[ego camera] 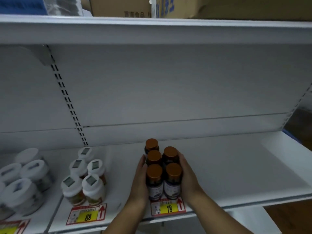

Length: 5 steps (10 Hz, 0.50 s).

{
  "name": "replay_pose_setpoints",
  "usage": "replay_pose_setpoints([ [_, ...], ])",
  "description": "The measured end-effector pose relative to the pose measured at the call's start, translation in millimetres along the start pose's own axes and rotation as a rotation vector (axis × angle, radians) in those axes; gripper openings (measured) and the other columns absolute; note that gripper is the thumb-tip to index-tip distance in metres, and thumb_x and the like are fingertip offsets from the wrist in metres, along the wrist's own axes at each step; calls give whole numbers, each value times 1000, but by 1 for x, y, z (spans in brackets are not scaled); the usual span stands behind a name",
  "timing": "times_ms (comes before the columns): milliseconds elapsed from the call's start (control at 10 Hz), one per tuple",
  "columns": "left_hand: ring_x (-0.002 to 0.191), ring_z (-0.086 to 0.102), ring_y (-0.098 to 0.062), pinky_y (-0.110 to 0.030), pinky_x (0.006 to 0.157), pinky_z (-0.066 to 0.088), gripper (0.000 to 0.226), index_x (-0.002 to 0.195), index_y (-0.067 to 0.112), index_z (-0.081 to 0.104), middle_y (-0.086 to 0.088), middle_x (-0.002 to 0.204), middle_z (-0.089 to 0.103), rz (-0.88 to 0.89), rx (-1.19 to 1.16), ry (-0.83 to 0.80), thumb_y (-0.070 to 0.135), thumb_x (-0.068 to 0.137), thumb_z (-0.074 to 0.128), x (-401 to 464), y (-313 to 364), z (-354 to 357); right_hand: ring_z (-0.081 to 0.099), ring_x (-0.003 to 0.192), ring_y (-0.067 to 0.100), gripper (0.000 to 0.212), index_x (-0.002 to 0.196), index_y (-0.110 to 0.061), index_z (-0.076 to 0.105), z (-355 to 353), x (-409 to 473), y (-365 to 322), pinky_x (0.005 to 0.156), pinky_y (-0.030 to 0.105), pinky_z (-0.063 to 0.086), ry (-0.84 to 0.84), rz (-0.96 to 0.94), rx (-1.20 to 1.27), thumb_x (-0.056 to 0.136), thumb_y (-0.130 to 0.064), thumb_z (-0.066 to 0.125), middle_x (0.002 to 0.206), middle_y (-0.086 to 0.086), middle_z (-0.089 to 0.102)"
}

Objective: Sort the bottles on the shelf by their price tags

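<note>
Several dark bottles with orange caps [163, 169] stand in a tight cluster on the white shelf [236, 174], right behind a price tag reading 98 [168, 207]. My left hand [140, 181] presses flat against the cluster's left side. My right hand [186, 176] cups its right side. Left of them, several white-capped bottles [85, 178] stand behind a price tag reading 88 [87, 215].
More white-lidded jars [22, 179] fill the far left of the shelf, above a partly visible tag [11, 228]. An upper shelf [152, 31] carries cardboard boxes [121, 7]. The shelf's right half lies bare.
</note>
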<state>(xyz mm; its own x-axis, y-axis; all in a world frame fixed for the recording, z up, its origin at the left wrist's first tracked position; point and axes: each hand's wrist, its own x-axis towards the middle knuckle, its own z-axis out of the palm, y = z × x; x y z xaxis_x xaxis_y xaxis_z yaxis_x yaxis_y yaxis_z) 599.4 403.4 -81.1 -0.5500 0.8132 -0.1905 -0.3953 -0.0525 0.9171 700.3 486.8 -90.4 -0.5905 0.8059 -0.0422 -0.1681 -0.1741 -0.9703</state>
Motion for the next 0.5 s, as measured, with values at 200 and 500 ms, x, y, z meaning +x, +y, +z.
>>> replay_pose_setpoints([
  [200,111,64,-29,-52,100,44,55,125,22,59,-10,122,66,-70,-77,29,56,84,45,-2,-3,5,64,109,23,53,111,-32,65,0,4,-3,91,41,50,-58,30,44,76,-66,46,115,3,70],
  [500,95,71,-16,-22,64,58,44,98,39,72,1,102,76,-62,-20,-51,58,87,34,-2,0,1,51,125,16,50,126,-33,54,-15,6,-11,105,39,37,-140,76,32,89,-59,32,135,-1,56],
])
